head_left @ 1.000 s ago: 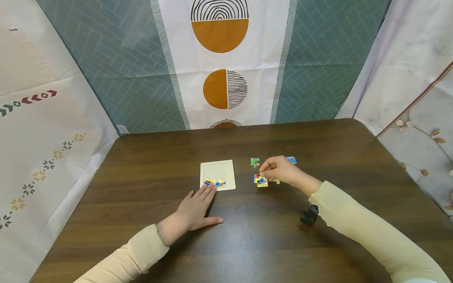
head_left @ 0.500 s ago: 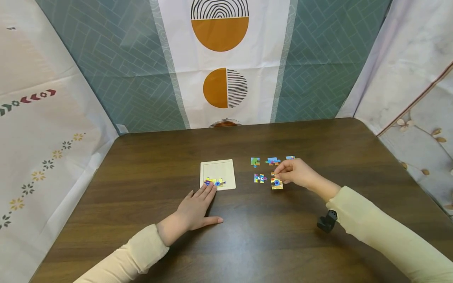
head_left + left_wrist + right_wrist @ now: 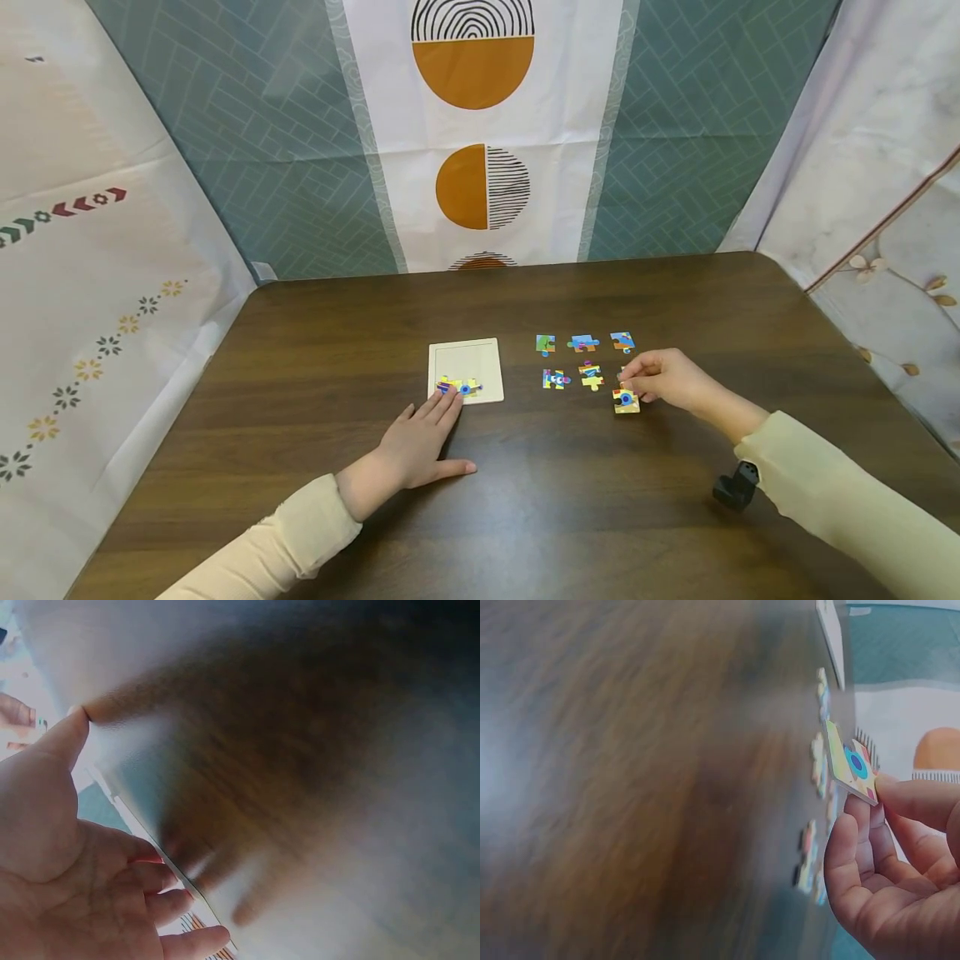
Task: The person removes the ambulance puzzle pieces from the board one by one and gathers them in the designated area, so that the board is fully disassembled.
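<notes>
My left hand [image 3: 416, 442] lies with fairly straight fingers, its fingertips on the near edge of a pale square puzzle board [image 3: 467, 358]. Two joined-looking yellow and blue jigsaw pieces [image 3: 470, 387] sit along that edge, partly covered by the fingers. In the left wrist view the palm [image 3: 45, 855] shows, with the fingertips at the board's edge. My right hand [image 3: 667, 379] pinches a yellow jigsaw piece [image 3: 626, 402] with a blue ring on it. Between thumb and fingers, that jigsaw piece [image 3: 853, 763] is tilted and raised off the table in the right wrist view.
Several loose jigsaw pieces lie in rough rows right of the board, among them a green one [image 3: 545, 344], a blue one [image 3: 583, 342], one with eyes [image 3: 557, 379] and a yellow one [image 3: 591, 376]. A black wrist camera [image 3: 737, 486] hangs at the right cuff.
My right hand has carried the pinched jigsaw piece rightward and slightly nearer, past the loose pieces, uncovering several of them. The left hand has stayed on the board.
</notes>
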{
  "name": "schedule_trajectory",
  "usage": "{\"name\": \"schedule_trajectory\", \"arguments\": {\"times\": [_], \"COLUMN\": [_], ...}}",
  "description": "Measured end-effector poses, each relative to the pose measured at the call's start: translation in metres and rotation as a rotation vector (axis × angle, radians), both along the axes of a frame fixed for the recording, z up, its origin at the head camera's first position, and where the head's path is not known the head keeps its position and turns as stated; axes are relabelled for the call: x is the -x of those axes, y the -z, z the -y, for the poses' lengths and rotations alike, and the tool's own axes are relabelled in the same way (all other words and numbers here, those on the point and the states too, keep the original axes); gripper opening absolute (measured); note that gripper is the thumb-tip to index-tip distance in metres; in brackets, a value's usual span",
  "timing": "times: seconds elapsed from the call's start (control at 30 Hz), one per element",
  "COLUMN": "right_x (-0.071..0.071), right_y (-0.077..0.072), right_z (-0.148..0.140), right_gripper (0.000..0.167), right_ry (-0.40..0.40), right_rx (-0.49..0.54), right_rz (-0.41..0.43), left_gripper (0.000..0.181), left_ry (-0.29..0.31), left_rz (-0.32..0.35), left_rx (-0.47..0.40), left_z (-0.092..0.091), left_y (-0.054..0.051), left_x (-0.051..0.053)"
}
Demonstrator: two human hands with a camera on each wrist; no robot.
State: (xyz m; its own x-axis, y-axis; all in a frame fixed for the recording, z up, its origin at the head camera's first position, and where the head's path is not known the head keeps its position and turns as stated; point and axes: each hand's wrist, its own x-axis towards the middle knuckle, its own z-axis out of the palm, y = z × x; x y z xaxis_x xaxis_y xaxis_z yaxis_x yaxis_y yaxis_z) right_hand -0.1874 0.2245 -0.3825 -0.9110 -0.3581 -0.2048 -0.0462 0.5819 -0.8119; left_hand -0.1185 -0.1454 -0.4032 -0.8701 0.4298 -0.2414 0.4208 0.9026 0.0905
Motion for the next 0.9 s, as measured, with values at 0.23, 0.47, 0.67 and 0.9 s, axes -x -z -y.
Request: {"name": "schedule_trajectory", "arguments": {"times": [0.23, 0.47, 0.67, 0.9], "right_x": [-0.004, -0.006, -0.008, -0.008], "right_y": [0.005, 0.012, 0.016, 0.018], "right_z": [-0.013, -0.021, -0.027, -0.027], "right_gripper": [0.019, 0.019, 0.021, 0.022], "right_ry": [0.015, 0.015, 0.024, 0.035], "right_rx": [-0.013, -0.043, -0.06, -0.07], "right_rz": [0.021, 0.03, 0.033, 0.021], "left_gripper": [0.094, 0.095, 0.094, 0.095], "left_ry": [0.002, 0.0, 0.004, -0.006], "left_rz": [0.005, 0.009, 0.014, 0.024], "left_rx": [0.001, 0.003, -0.012, -0.028], "left_z": [-0.001, 0.0, -0.001, -0.001], "left_y": [-0.003, -0.004, -0.003, -0.002], "left_x": [-0.001, 0.0, 0.0, -0.001]}}
